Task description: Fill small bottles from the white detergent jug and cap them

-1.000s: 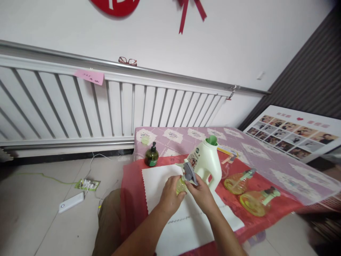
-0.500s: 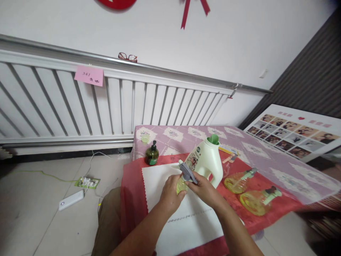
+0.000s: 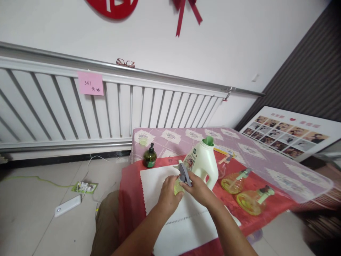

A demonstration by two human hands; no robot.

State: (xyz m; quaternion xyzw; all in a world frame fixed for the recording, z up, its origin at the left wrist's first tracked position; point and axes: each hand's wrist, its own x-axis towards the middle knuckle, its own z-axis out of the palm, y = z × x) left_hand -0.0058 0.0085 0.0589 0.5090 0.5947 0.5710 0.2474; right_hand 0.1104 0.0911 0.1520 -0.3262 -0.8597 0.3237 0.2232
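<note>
My left hand is wrapped round a small spray bottle with yellow-green liquid in it. My right hand is closed round the bottle's grey spray head, at the neck. The head sits on the bottle; whether it is tightened I cannot tell. Just behind my hands stands a pale green detergent jug with a green funnel-like piece in its mouth. A white cloth lies beneath my hands. Two spray bottles with yellow liquid, one nearer and one farther, lie on their sides at the right.
A dark green pump bottle stands at the back left on the red cloth. Near the table's far corner is a small pale green cap. A power strip and a white power bank lie on the floor, left.
The grey spray head has turned slightly in my right hand. Both hands keep their hold on the bottle. My view has shifted a little, and the lying bottles stay where they were.
</note>
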